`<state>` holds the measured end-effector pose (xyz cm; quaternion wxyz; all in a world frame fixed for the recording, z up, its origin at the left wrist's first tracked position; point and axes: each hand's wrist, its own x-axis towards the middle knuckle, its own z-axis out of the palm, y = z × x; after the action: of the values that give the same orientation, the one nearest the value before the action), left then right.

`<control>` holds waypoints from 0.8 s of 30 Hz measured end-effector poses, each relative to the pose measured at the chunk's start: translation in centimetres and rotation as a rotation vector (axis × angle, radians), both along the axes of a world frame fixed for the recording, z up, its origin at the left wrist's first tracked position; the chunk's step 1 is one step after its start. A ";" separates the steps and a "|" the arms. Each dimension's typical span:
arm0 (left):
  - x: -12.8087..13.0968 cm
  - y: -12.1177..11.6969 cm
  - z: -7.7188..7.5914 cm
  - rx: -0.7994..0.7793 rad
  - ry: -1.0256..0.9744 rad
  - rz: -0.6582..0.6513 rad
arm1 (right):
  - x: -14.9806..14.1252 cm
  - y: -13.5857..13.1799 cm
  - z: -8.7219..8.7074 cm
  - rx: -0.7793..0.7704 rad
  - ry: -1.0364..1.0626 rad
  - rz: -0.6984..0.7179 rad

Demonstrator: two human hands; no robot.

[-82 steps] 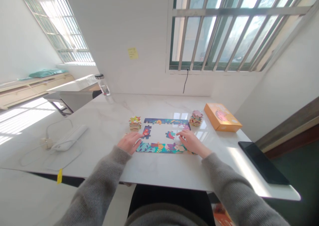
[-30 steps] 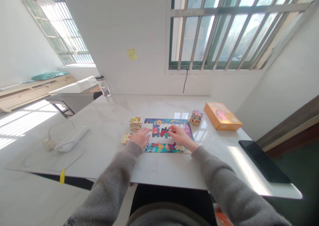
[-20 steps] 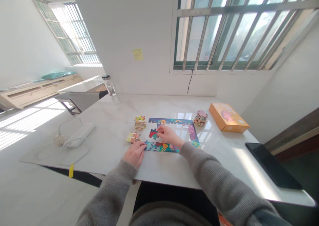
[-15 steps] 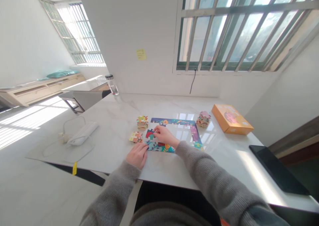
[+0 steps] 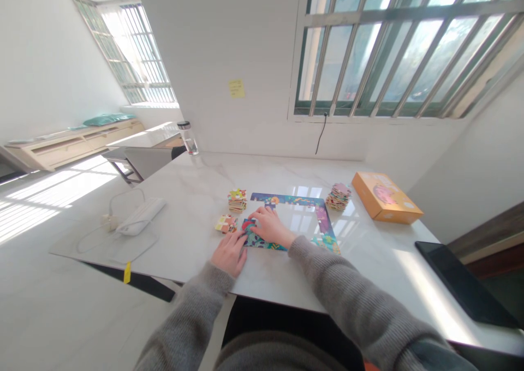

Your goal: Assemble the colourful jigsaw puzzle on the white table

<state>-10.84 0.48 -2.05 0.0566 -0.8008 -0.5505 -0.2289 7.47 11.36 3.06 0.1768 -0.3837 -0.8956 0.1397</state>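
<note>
A partly assembled jigsaw puzzle (image 5: 326,223) lies on the white table, its colourful border around a bare middle. My right hand (image 5: 269,227) rests over the puzzle's left part, fingers stretched out and pressing down. Under and beside those fingertips is a red and teal puzzle piece (image 5: 248,225), partly covered. At the lower left corner my left hand (image 5: 230,252) lies with its fingers extended, the tips touching the puzzle's edge. Just left of the puzzle are a tall stack of puzzle pieces (image 5: 237,201) and a lower pile of pieces (image 5: 226,224).
Another stack of puzzle pieces (image 5: 338,197) stands right of the puzzle, next to an orange box (image 5: 385,197). A black tablet-like slab (image 5: 462,283) lies at the right edge. On the left are a white power strip (image 5: 141,216) with its cable and a clear bottle (image 5: 188,139).
My right hand has gone from pinching near the red and teal piece to lying flatter over it. My left fingers have shifted slightly up along the puzzle's left edge.
</note>
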 end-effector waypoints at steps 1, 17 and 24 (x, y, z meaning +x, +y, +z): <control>0.0 0.0 -0.1 -0.007 0.010 0.001 | 0.2 -0.2 0.1 0.021 -0.022 0.038; 0.5 -0.2 0.5 -0.057 0.055 0.086 | 1.7 -0.3 0.6 0.079 -0.182 0.216; 0.7 -0.3 0.8 -0.072 0.086 0.086 | 4.3 2.7 1.0 0.157 -0.120 0.170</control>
<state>-10.11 0.20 -1.22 0.0609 -0.7871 -0.5894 -0.1717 11.76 14.06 4.01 0.1400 -0.2988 -0.9421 0.0605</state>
